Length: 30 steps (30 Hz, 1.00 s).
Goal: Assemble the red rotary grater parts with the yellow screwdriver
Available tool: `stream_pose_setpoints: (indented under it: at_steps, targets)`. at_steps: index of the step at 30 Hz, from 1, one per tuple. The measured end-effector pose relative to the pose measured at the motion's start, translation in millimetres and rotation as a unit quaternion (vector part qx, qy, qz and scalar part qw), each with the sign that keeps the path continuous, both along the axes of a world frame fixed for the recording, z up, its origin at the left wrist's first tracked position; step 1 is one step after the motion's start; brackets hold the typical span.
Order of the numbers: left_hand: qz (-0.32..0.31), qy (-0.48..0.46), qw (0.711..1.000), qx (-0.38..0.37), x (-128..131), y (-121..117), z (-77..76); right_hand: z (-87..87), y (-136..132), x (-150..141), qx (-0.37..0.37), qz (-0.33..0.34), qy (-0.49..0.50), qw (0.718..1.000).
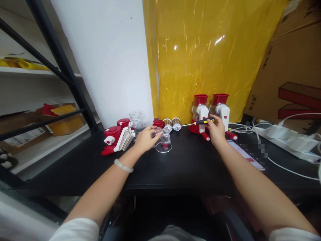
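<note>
My left hand (146, 138) grips a clear plastic housing (163, 142) that lies on its side on the black table (185, 164), with a small red part inside it. My right hand (216, 131) is closed on the black and yellow handle of a screwdriver (198, 123). Its thin shaft runs level to the left, and its tip reaches the top of the clear housing near my left fingers. A pale bangle sits on my left wrist.
Two assembled red and white grinders (210, 112) stand behind my right hand before a yellow plastic curtain. A dismantled red and white body (117, 139), clear cups, red caps and metal drums (172, 124) lie at the back left. A power strip (288, 139), white cables and a phone (247, 154) are at right.
</note>
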<state>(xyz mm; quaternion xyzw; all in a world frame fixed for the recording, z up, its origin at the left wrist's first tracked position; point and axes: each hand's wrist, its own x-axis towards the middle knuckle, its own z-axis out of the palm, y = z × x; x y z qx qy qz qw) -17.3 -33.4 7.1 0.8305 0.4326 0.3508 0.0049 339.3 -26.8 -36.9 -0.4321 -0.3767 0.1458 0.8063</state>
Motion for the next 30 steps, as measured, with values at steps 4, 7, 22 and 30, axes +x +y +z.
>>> stream_pose_setpoints:
  at_steps: [4, 7, 22, 30]
  targets:
    - [-0.002, -0.002, 1.000, 0.000, 0.3, 0.3, -0.3, -0.7, -0.2, 0.6, 0.001, -0.014, -0.019, 1.000]
    - [0.000, -0.001, 1.000, -0.003, 0.4, -0.3, 0.3, -1.5, 0.5, 1.0, 0.003, -0.010, -0.010, 1.000]
    - [-0.004, -0.002, 1.000, 0.001, -0.7, 1.1, -1.2, 1.5, 1.3, -2.5, 0.045, 0.058, 0.037, 0.997]
    - [-0.007, -0.002, 1.000, 0.005, -0.8, 0.8, -0.9, 3.7, 0.5, -5.5, 0.047, 0.043, 0.047, 0.997]
